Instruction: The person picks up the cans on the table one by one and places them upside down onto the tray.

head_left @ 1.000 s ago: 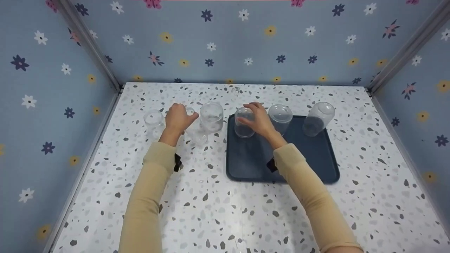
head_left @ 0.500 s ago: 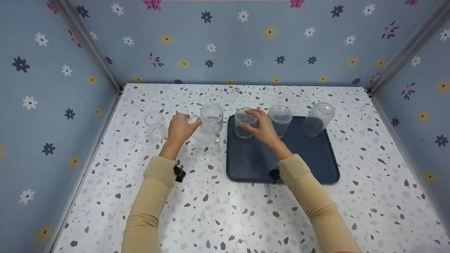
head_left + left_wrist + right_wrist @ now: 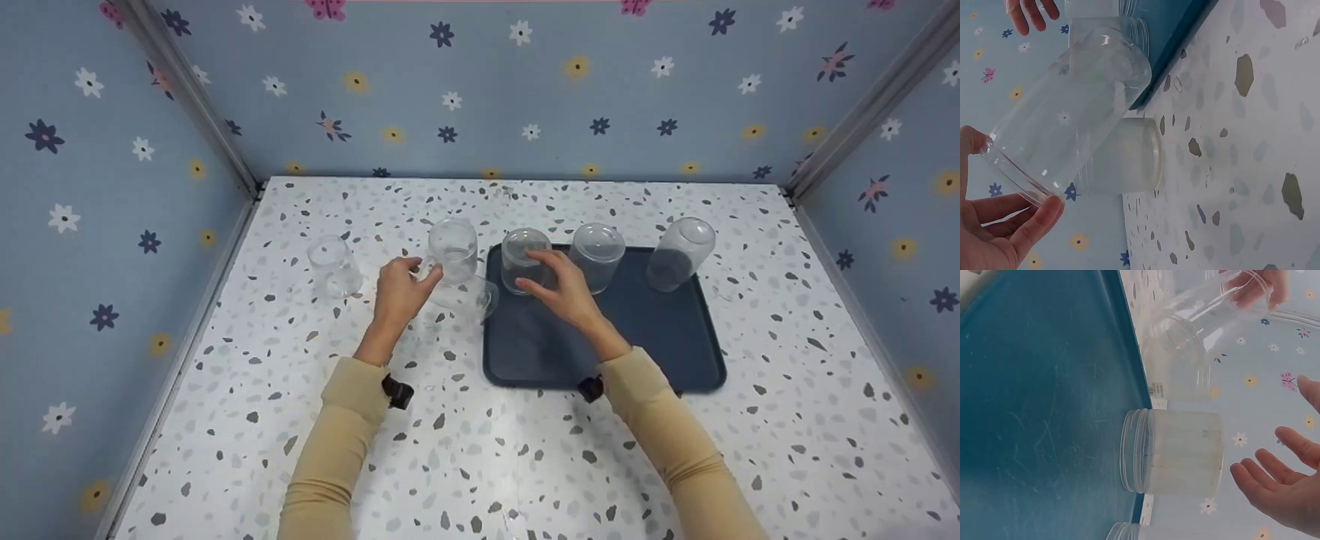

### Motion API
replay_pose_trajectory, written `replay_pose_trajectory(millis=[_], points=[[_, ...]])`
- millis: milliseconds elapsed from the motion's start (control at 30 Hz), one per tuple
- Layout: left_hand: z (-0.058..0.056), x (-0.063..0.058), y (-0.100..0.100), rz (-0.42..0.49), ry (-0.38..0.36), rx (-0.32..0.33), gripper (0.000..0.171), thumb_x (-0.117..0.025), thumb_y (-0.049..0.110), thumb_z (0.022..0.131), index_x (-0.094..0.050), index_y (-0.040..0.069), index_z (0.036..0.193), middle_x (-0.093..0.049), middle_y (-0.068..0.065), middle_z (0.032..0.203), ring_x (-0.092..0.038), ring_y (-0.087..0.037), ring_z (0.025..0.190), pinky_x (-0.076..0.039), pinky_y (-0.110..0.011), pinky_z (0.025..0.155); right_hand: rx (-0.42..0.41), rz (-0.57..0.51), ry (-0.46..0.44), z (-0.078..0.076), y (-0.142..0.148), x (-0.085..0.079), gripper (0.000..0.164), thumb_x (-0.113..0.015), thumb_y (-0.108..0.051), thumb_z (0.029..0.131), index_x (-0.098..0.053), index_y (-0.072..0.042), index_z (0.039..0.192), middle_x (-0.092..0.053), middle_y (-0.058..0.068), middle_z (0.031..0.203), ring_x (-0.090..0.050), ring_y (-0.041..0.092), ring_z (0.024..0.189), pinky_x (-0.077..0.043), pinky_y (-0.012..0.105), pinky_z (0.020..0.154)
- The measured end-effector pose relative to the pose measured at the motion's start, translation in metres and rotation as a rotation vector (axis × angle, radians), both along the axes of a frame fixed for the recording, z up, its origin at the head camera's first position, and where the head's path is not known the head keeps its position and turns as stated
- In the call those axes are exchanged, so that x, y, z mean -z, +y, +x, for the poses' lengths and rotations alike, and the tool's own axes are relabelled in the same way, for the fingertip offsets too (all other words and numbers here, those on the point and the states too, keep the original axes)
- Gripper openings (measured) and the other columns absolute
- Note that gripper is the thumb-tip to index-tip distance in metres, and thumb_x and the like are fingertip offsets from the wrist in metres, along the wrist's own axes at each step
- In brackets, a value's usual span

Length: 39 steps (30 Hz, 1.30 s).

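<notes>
My left hand [image 3: 401, 296] pinches a clear cup [image 3: 1067, 118] near its rim, thumb and fingers at one end. The cup is tilted, its far end pointing right and overlapping the left edge of the dark blue tray [image 3: 525, 352] in the head view. My right hand [image 3: 568, 294] hovers with spread, bent fingers beside a clear jar [image 3: 1185, 453] that stands mouth down on the tray. A gap shows between those fingers and the jar in the right wrist view. Directly behind the held cup, another clear jar [image 3: 453, 244] stands on the speckled table.
Farther right on the tray stand a second upturned clear jar [image 3: 598, 255] and a taller clear vessel [image 3: 681, 255]. One more clear cup [image 3: 332, 264] is on the table at the left. Flower-patterned panels [image 3: 480, 90] close off the back and both sides.
My left hand has brought the cup rightward and nearer to me, swinging its far end over to the tray's edge. My right hand has drawn back slightly from the jar on the tray.
</notes>
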<state>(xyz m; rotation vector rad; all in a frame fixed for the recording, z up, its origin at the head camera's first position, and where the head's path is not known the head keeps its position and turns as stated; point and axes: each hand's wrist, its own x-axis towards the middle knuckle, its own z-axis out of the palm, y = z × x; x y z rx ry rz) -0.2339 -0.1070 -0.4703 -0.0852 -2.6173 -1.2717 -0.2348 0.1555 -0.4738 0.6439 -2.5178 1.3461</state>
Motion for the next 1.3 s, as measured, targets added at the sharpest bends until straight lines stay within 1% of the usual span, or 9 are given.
replay_pose_trajectory(millis=[133, 300, 433, 533, 633, 700, 833, 1033, 1300], points=[[0.004, 0.004, 0.005, 0.059, 0.023, 0.008, 0.043, -0.059, 0.028, 0.081, -0.062, -0.010, 0.100, -0.059, -0.022, 0.089, -0.056, -0.024, 0.069, -0.047, -0.037, 0.068, -0.006, -0.039, -0.017, 0.005, -0.001, 0.002, 0.047, -0.068, -0.022, 0.079, -0.054, -0.001, 0.118, -0.052, 0.014, 0.113, -0.049, 0.029, 0.105, -0.043, 0.040, 0.077], [0.008, 0.008, 0.012, 0.107, 0.052, 0.003, 0.041, -0.058, 0.027, 0.082, -0.062, -0.010, 0.100, -0.061, -0.020, 0.090, -0.058, -0.024, 0.076, -0.047, -0.034, 0.068, -0.006, -0.085, -0.068, 0.011, -0.003, 0.005, 0.046, -0.067, -0.022, 0.079, -0.054, -0.003, 0.119, -0.051, 0.014, 0.115, -0.048, 0.026, 0.107, -0.045, 0.038, 0.079], [0.011, 0.011, 0.016, 0.131, 0.077, -0.004, 0.039, -0.057, 0.027, 0.082, -0.063, -0.008, 0.100, -0.062, -0.017, 0.089, -0.058, -0.023, 0.075, -0.039, -0.036, 0.079, -0.018, -0.150, -0.120, 0.016, -0.006, 0.005, 0.047, -0.067, -0.018, 0.079, -0.053, 0.000, 0.120, -0.050, 0.016, 0.117, -0.046, 0.027, 0.109, -0.045, 0.040, 0.082], [0.013, 0.012, 0.018, 0.163, 0.096, -0.003, 0.039, -0.056, 0.026, 0.083, -0.063, -0.009, 0.099, -0.063, -0.014, 0.086, -0.058, -0.022, 0.074, -0.037, -0.036, 0.080, -0.031, -0.198, -0.127, 0.024, -0.010, -0.003, 0.045, -0.066, -0.009, 0.080, -0.051, 0.006, 0.119, -0.049, 0.022, 0.115, -0.047, 0.035, 0.107, -0.045, 0.043, 0.080], [0.014, 0.014, 0.020, 0.217, 0.113, 0.009, 0.038, -0.056, 0.024, 0.083, -0.062, -0.010, 0.099, -0.063, -0.014, 0.085, -0.058, -0.022, 0.073, -0.044, -0.032, 0.073, -0.047, -0.236, -0.140, 0.032, -0.012, -0.011, 0.046, -0.065, -0.003, 0.079, -0.047, 0.011, 0.119, -0.047, 0.028, 0.116, -0.047, 0.040, 0.103, -0.044, 0.047, 0.080], [0.015, 0.016, 0.022, 0.248, 0.124, 0.017, 0.036, -0.056, 0.023, 0.083, -0.063, -0.009, 0.098, -0.063, -0.013, 0.084, -0.059, -0.021, 0.073, -0.048, -0.031, 0.063, -0.048, -0.251, -0.169, 0.035, -0.012, -0.014, 0.048, -0.064, -0.003, 0.080, -0.044, 0.013, 0.121, -0.046, 0.029, 0.119, -0.047, 0.040, 0.104, -0.043, 0.045, 0.082], [0.016, 0.018, 0.024, 0.290, 0.144, 0.032, 0.033, -0.056, 0.023, 0.083, -0.064, -0.006, 0.097, -0.062, -0.011, 0.083, -0.058, -0.018, 0.072, -0.048, -0.026, 0.058, -0.059, -0.289, -0.237, 0.038, -0.009, -0.014, 0.049, -0.061, -0.003, 0.082, -0.040, 0.012, 0.124, -0.044, 0.029, 0.123, -0.046, 0.039, 0.108, -0.040, 0.041, 0.088], [0.018, 0.020, 0.028, 0.345, 0.137, 0.052, 0.031, -0.055, 0.023, 0.084, -0.065, -0.003, 0.098, -0.063, -0.009, 0.087, -0.059, -0.016, 0.075, -0.048, -0.024, 0.058, -0.087, -0.382, -0.322, 0.039, -0.003, -0.010, 0.049, -0.057, -0.001, 0.085, -0.037, 0.011, 0.128, -0.041, 0.029, 0.125, -0.044, 0.044, 0.109, -0.044, 0.041, 0.083], [0.021, 0.026, 0.034, 0.406, 0.140, 0.101, 0.032, -0.053, 0.020, 0.085, -0.062, -0.006, 0.103, -0.062, -0.013, 0.091, -0.059, -0.019, 0.080, -0.050, -0.024, 0.058, -0.088, -0.506, -0.447, 0.038, 0.002, 0.008, 0.051, -0.058, -0.005, 0.085, -0.039, 0.002, 0.131, -0.042, 0.022, 0.125, -0.053, 0.034, 0.101, -0.050, 0.033, 0.072]])
